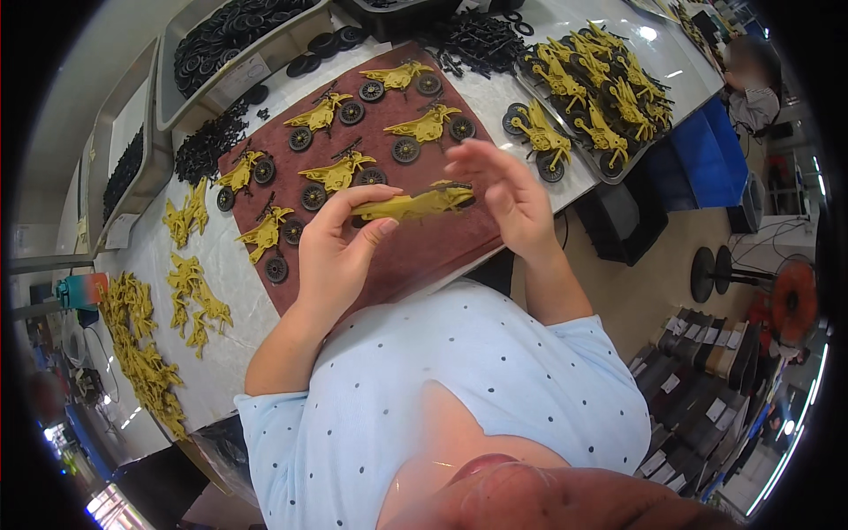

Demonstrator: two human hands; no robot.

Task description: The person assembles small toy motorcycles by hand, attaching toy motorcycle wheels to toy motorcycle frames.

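Over the red-brown mat [380,269], my left hand [343,237] pinches one end of a yellow toy motorcycle [411,207] between thumb and fingers. It is held level, and its far end is blurred, so I cannot tell whether a wheel is on it. My right hand [511,196] is raised just right of that end, fingers bent and apart, nothing visible in them. Behind my hands, several yellow toy motorcycles with black wheels lie on the mat, among them one toy motorcycle [424,128] near my right fingertips and another [337,173] beyond my left hand.
Yellow body parts [137,340] are heaped on the left of the table. A grey bin of black tyres [225,49] stands at the back left, beside loose black parts [212,141]. At the right, a tray [623,172] is piled with toy motorcycles. A person [755,88] is beyond it.
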